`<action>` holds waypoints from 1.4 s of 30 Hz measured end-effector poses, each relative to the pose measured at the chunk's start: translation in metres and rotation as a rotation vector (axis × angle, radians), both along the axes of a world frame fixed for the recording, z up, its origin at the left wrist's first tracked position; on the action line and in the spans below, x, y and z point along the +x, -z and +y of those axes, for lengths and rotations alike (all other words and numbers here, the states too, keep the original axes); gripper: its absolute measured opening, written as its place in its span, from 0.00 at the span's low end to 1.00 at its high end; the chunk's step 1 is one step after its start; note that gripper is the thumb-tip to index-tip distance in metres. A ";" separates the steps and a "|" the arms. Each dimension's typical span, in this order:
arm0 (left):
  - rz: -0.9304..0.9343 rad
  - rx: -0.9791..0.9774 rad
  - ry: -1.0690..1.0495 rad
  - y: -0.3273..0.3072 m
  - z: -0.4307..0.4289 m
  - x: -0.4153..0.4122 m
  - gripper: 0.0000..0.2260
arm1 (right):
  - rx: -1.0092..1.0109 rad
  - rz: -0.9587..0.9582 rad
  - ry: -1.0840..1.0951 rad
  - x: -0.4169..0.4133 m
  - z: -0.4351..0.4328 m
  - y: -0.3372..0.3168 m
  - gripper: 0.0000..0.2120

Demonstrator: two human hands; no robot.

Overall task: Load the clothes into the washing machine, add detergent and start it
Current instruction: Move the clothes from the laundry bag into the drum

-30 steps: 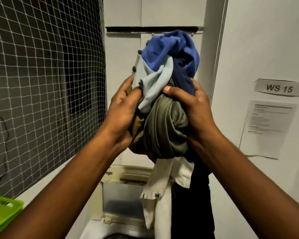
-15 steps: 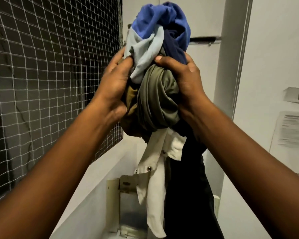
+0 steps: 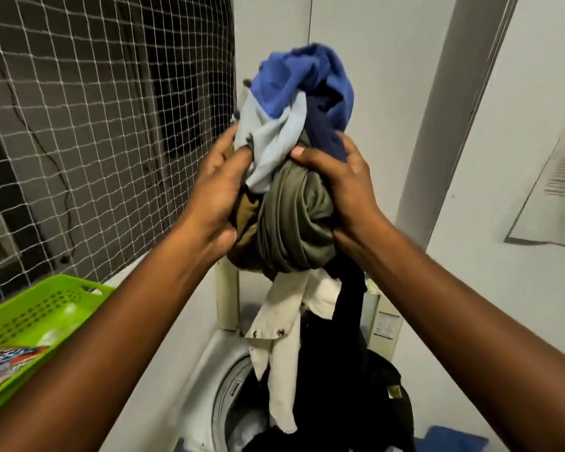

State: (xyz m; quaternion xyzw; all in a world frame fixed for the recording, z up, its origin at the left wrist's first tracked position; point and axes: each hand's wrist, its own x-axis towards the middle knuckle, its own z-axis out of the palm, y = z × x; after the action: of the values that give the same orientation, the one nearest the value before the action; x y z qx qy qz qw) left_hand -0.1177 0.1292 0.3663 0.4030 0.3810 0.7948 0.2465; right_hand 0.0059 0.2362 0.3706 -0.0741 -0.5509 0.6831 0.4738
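I hold a bundle of clothes (image 3: pixel 296 210) up in front of me: blue and pale blue cloth on top, olive in the middle, a cream shirt and black fabric hanging down. My left hand (image 3: pixel 216 197) grips its left side and my right hand (image 3: pixel 346 190) grips its right side. Below it the top-loading washing machine (image 3: pixel 206 370) stands with its lid (image 3: pixel 227 301) raised. The black fabric trails down into the drum opening (image 3: pixel 238 406). A detergent packet (image 3: pixel 4 367), orange and white, lies in the green basket at the lower left.
A green plastic basket (image 3: pixel 49 308) sits on the ledge to the left of the machine. Wire mesh netting (image 3: pixel 95 125) covers the left side. A white wall with a taped paper notice (image 3: pixel 555 190) is on the right. Something blue (image 3: pixel 450 440) lies at the bottom right.
The bundle has come lower in view over the machine. The view has tilted down, so the drum opening and the green basket now show. Both hands keep their grip.
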 end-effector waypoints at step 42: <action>-0.152 -0.959 0.016 0.393 0.008 0.020 0.18 | 0.044 -0.920 0.000 0.079 0.035 0.397 0.26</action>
State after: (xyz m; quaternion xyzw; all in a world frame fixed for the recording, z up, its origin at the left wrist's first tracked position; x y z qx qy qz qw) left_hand -0.0973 0.1372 -0.0271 0.1878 0.6821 0.5548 0.4377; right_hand 0.0853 0.2715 -0.0260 -0.3597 -0.7182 0.5674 0.1815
